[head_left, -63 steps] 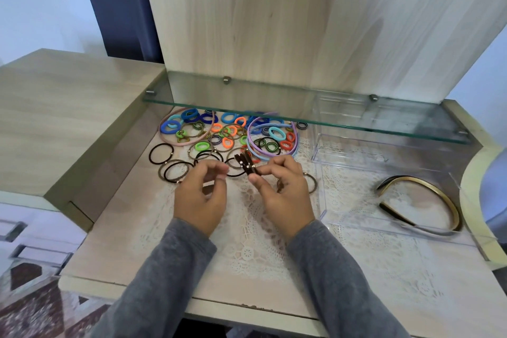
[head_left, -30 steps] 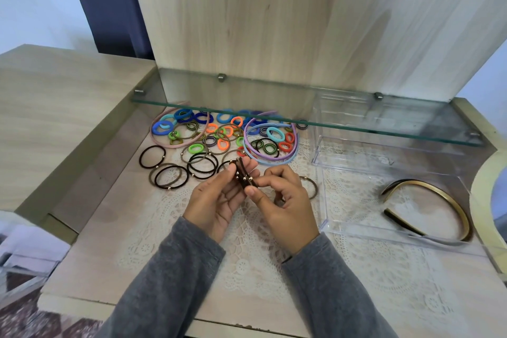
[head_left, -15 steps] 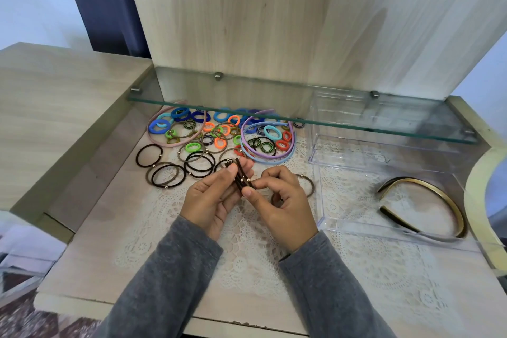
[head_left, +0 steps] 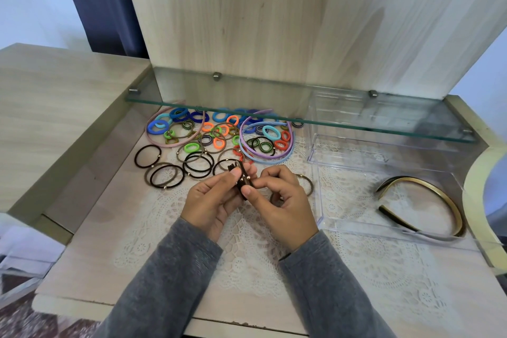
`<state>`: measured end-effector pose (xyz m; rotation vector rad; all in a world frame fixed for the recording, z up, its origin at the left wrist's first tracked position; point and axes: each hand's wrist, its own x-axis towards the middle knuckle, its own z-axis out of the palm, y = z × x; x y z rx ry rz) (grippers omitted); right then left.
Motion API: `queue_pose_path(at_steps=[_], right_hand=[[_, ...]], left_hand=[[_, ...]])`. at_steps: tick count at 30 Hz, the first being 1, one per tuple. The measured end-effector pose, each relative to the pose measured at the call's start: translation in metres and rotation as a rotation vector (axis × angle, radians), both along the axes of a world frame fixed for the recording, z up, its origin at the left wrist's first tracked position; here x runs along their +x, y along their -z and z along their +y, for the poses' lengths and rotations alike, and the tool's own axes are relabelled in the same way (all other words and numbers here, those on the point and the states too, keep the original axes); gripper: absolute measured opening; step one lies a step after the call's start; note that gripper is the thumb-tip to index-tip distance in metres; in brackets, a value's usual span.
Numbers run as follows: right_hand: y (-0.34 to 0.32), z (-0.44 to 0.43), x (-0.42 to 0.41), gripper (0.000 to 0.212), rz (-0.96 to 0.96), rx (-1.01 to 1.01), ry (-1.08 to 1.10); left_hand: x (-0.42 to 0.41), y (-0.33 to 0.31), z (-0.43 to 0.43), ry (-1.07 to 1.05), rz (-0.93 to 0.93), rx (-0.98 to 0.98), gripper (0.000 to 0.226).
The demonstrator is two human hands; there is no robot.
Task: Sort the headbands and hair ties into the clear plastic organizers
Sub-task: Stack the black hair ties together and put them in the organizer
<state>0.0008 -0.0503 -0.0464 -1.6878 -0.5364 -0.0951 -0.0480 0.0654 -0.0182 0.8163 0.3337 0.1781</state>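
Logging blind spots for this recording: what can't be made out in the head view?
Head view, the bundle of dark hair ties: the left hand and right hand pinch it and their fingers cover it, so the count is unclear.
Head view, the rearmost colored hair ties: the edge of the glass shelf crosses them.
Head view, the rear organizer: seen only through the shelf's reflections, contents unclear.
Head view, the brown hair tie: partly behind the right hand.

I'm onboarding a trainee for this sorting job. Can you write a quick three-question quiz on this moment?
1. True or false: the gold-edged headband lies inside a clear organizer.
2. What do the left hand and right hand pinch between them? A) bundle of dark hair ties B) pink headband C) blue tie
3. Fill in: the colourful pile of ties lies partly under the ___ shelf.
Key: 1 true; 2 A; 3 glass.
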Motion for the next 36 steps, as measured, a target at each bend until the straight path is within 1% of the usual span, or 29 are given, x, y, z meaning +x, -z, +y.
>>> queue_pose_path(at_steps=[3, 13, 21, 26, 36], right_hand=[[-0.0018, -0.0004, -0.0003, 0.015, -0.008, -0.004, 0.007], [-0.0055, -0.0031, -0.0002, 0.017, -0.023, -0.020, 0.041], [-0.0060, -0.0030, -0.0018, 0.013, -0.033, -0.032, 0.015], [-0.0078, -0.0036, -0.0035, 0.016, -0.038, -0.040, 0.023], [-0.0089, -0.0039, -0.0031, 0.013, -0.038, -0.030, 0.020]], left_hand=[[0.0004, 0.0003, 0.0006, 0.001, -0.002, -0.003, 0.021], [-0.0009, 0.0005, 0.0007, 0.010, -0.005, 0.014, 0.022], [-0.0014, -0.0023, -0.0017, 0.001, 0.007, 0.008, 0.022], [-0.0012, -0.0010, -0.0018, -0.007, 0.015, 0.027, 0.018], [-0.0025, -0.0017, -0.0023, 0.022, 0.009, 0.037, 0.017]])
